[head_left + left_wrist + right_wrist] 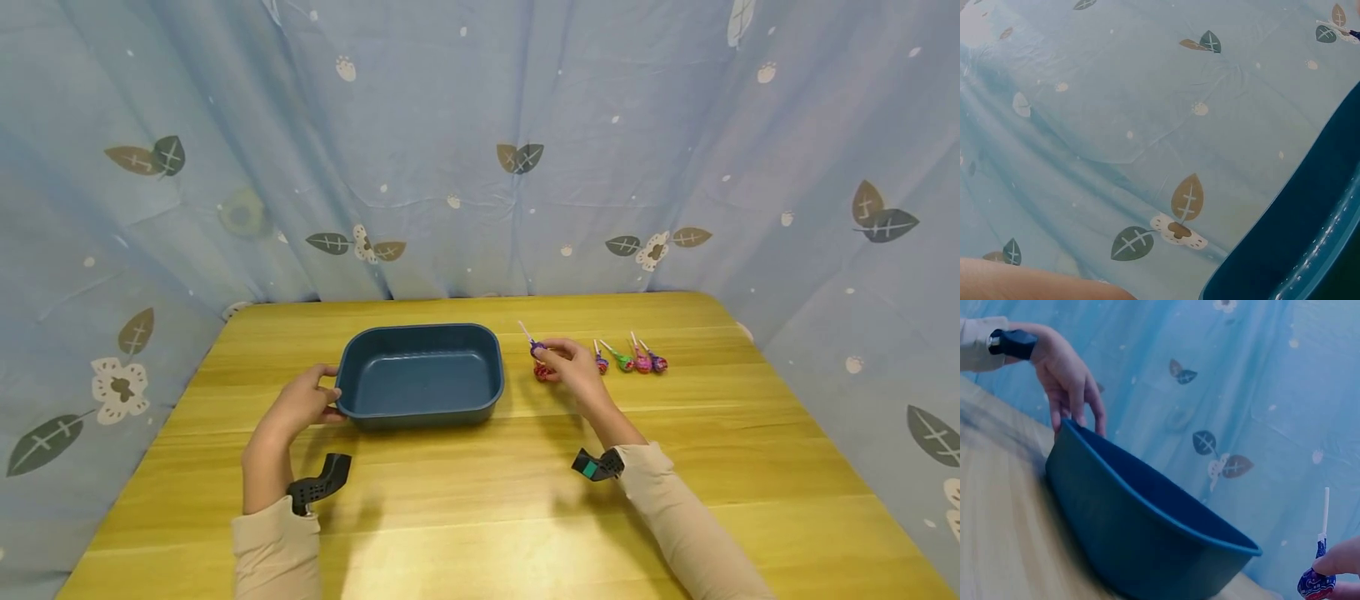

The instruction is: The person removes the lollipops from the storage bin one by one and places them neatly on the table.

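Observation:
A dark blue plastic bin [420, 417] sits on the table, left of centre. My left hand [303, 404] holds its left end, with a fingertip at the rim; the right wrist view shows that hand [1072, 375] at the bin's far corner. My right hand [573, 371] pinches a purple-wrapped lollipop [1317, 582] by its head, the white stick pointing up. It is to the right of the bin, apart from it. A red-wrapped lollipop [542, 372] shows just below the held one, partly hidden by the fingers.
Right of my right hand lie a blue-and-red lollipop [602, 364], a green lollipop [625, 362], a pink lollipop [642, 363] and a purple lollipop [658, 363]. The wooden table [465, 508] ends at a blue patterned curtain [450, 167].

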The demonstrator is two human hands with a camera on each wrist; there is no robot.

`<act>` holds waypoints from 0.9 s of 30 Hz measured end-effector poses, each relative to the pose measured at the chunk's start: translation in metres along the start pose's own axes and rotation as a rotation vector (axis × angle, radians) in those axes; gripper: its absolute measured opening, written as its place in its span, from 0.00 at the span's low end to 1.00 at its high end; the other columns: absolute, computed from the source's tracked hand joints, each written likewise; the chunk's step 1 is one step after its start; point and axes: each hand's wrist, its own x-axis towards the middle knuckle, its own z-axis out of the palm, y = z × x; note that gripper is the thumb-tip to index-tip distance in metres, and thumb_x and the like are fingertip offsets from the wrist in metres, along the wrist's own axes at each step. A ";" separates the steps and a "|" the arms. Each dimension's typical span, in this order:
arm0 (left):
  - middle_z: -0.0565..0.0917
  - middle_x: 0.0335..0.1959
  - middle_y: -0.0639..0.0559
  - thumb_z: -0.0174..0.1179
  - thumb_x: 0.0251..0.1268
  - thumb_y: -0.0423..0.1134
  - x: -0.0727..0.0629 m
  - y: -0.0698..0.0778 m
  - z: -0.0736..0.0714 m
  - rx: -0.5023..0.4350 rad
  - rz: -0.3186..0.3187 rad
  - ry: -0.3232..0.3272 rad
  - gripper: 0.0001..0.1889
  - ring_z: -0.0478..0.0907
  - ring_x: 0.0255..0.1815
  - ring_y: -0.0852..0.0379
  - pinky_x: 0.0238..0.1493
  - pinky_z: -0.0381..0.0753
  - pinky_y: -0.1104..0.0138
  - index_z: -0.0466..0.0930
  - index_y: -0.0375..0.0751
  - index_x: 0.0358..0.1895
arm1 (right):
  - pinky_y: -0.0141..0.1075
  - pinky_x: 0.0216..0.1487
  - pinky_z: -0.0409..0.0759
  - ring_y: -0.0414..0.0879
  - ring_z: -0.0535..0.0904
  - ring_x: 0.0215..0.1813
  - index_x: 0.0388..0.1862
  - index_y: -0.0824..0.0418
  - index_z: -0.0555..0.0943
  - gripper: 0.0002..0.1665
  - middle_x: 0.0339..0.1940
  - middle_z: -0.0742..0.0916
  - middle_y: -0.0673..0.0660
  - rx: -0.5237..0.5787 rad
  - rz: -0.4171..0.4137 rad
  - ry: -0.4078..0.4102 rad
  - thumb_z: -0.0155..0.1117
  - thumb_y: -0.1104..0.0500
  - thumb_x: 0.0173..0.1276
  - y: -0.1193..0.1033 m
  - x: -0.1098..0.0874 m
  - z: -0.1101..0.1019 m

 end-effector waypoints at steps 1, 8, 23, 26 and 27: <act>0.71 0.52 0.23 0.43 0.76 0.28 0.000 0.000 0.000 -0.002 0.001 0.000 0.25 0.82 0.42 0.39 0.42 0.83 0.56 0.50 0.20 0.69 | 0.53 0.54 0.77 0.59 0.77 0.56 0.58 0.67 0.77 0.22 0.52 0.83 0.64 -0.010 0.001 -0.001 0.62 0.55 0.71 0.002 0.000 -0.002; 0.74 0.49 0.24 0.43 0.75 0.28 -0.001 0.001 0.002 0.009 -0.003 0.005 0.24 0.82 0.41 0.40 0.41 0.84 0.56 0.51 0.21 0.69 | 0.49 0.54 0.78 0.58 0.77 0.56 0.61 0.67 0.77 0.25 0.55 0.82 0.65 -0.072 0.009 0.036 0.61 0.52 0.71 0.008 -0.001 -0.025; 0.73 0.50 0.24 0.44 0.75 0.29 -0.001 0.001 0.001 0.030 -0.013 0.010 0.25 0.83 0.40 0.42 0.42 0.83 0.56 0.51 0.22 0.70 | 0.44 0.48 0.82 0.61 0.79 0.53 0.62 0.69 0.75 0.29 0.54 0.81 0.69 -0.115 0.031 0.118 0.58 0.48 0.73 0.027 -0.006 -0.069; 0.73 0.51 0.24 0.44 0.76 0.29 -0.001 0.002 0.001 0.025 -0.013 0.011 0.25 0.82 0.41 0.42 0.42 0.83 0.56 0.51 0.22 0.70 | 0.40 0.46 0.83 0.60 0.79 0.52 0.62 0.70 0.75 0.30 0.52 0.81 0.70 -0.125 0.030 0.142 0.58 0.48 0.73 0.033 -0.007 -0.078; 0.73 0.51 0.24 0.44 0.76 0.29 -0.001 0.002 0.001 0.023 -0.013 0.011 0.25 0.82 0.41 0.41 0.42 0.83 0.56 0.51 0.22 0.70 | 0.40 0.45 0.83 0.60 0.79 0.51 0.61 0.70 0.76 0.29 0.52 0.82 0.70 -0.128 0.029 0.153 0.58 0.48 0.73 0.035 -0.008 -0.080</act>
